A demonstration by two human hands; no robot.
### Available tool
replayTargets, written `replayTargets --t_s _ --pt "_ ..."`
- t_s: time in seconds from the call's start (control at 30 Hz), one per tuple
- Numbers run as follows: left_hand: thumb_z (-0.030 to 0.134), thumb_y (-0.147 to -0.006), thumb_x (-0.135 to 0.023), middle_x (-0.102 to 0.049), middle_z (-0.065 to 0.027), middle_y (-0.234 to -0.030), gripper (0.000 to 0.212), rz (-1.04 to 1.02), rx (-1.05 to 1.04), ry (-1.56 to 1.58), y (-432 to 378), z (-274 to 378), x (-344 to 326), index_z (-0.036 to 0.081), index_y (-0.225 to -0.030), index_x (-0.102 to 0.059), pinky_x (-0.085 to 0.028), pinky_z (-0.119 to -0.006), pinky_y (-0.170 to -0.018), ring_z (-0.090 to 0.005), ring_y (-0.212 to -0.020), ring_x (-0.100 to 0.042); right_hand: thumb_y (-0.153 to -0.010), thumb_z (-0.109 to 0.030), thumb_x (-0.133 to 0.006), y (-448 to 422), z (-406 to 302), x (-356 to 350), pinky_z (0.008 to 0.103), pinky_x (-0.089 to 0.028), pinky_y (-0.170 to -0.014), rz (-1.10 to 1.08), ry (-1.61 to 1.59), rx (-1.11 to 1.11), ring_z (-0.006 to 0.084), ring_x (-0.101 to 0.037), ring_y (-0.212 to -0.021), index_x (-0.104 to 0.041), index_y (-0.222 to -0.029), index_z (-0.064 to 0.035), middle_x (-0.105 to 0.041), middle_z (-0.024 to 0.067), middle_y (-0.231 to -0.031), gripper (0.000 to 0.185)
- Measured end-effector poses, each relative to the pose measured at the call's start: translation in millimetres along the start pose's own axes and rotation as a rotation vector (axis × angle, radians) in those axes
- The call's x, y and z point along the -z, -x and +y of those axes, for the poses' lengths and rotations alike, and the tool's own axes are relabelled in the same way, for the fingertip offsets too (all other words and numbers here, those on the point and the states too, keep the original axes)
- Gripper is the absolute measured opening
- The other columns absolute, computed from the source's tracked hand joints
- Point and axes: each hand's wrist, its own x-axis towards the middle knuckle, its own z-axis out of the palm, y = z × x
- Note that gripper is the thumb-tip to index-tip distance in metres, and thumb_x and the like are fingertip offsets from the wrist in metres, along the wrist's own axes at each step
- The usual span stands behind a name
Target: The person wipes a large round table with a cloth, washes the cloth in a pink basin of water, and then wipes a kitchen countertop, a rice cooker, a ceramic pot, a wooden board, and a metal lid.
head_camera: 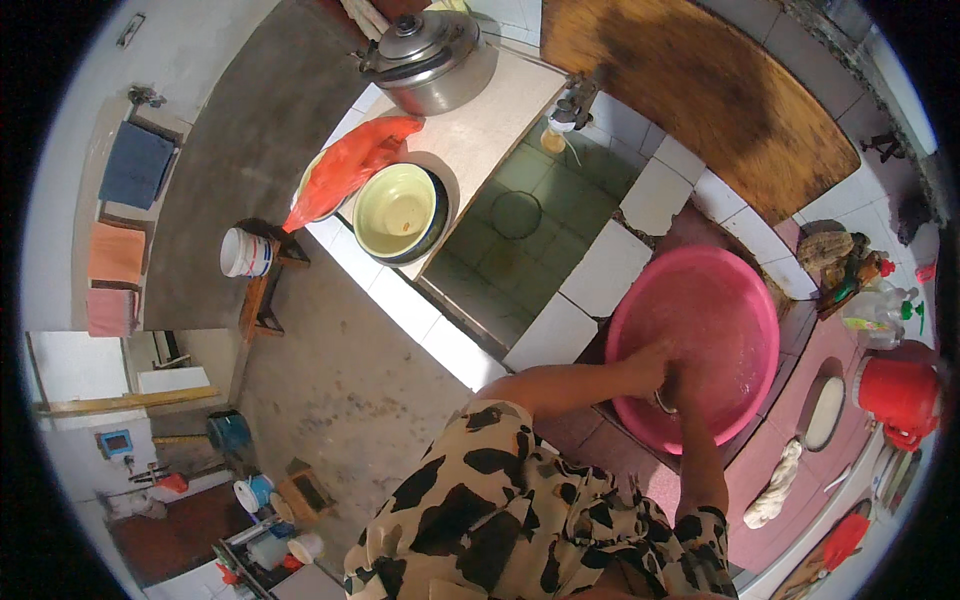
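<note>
A large pink plastic basin (712,300) holding water stands in the recessed pink-tiled place in front of me. My left hand (651,367) reaches over the basin's near left side, fingers at the water. Close beside it, my right hand (681,386) is low in the basin, and its fingers are hidden. Between the hands shows the rim of a small round object (664,401), perhaps a bowl or lid; which hand holds it cannot be told.
Left of the basin are a tiled sink trough (525,225) with water, a tap (574,105), nested yellow-green bowls (396,210), a red plastic bag (345,169) and a metal pot (435,64). On the right are a twisted white cloth (776,487), bottles (877,315) and a red jug (898,390).
</note>
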Motion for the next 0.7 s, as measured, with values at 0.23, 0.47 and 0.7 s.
replayTargets --t_s 0.23,0.47,0.7 --pt "0.021 -0.084 -0.055 -0.064 -0.014 -0.098 0.017 -0.306 0.293 0.174 -26 6 -7 0.011 -0.092 -0.066 -0.048 -0.044 -0.063 -0.0296 -0.076 -0.063 -0.092 -0.025 -0.042 11 2 105 0.0372 -0.05 -0.069 -0.229 -0.91 -0.295 0.0217 -0.061 -0.078 -0.055 -0.12 -0.0086 -0.061 0.0139 -0.102 0.034" --pt "0.045 -0.096 -0.038 -0.062 -0.0072 -0.075 0.049 -0.015 0.651 1.004 -50 47 35 0.003 -0.096 -0.063 -0.049 -0.036 -0.058 -0.0191 -0.064 -0.059 -0.08 -0.014 -0.059 67 -153 136 0.0425 -0.041 -0.094 0.189 -0.035 0.3 0.0317 -0.051 -0.11 -0.057 -0.115 -0.0033 -0.055 0.0167 -0.118 0.037" --pt "0.037 -0.094 -0.048 -0.063 -0.004 -0.076 0.038 -0.092 0.476 0.702 -51 86 43 0.003 -0.095 -0.065 -0.048 -0.029 -0.059 -0.0133 -0.065 -0.059 -0.09 -0.029 -0.045 48 -137 121 0.0374 -0.042 -0.091 0.42 -0.586 -0.077 0.0274 -0.053 -0.104 -0.058 -0.114 -0.0067 -0.058 0.0113 -0.113 0.036"
